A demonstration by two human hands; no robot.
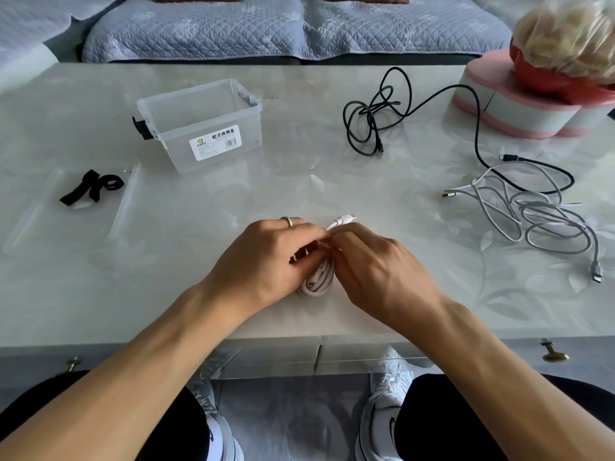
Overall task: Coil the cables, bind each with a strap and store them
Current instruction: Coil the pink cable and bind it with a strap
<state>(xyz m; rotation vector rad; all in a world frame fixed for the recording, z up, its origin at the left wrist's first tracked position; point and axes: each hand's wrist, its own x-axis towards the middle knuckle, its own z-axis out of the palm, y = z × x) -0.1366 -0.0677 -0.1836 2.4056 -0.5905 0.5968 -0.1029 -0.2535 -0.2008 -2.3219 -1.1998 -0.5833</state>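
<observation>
A white cable (318, 277) is wound into a small coil near the table's front edge. My left hand (266, 257) grips the coil from the left. My right hand (372, 261) pinches the cable's free end, whose white plug (344, 220) sticks out above my fingers. A tangled black cable (372, 118) lies loose at the back right, trailing toward a loose grey cable (545, 217) at the right. Black straps (91, 188) lie at the left. An open clear storage box (203, 124) stands behind them, with nothing visible inside.
A pink and grey heart-shaped box (519, 108) carrying a red bag stands at the far right corner. A sofa with a quilted cover (233, 28) runs behind the table. My knees and white shoes show below the table's front edge.
</observation>
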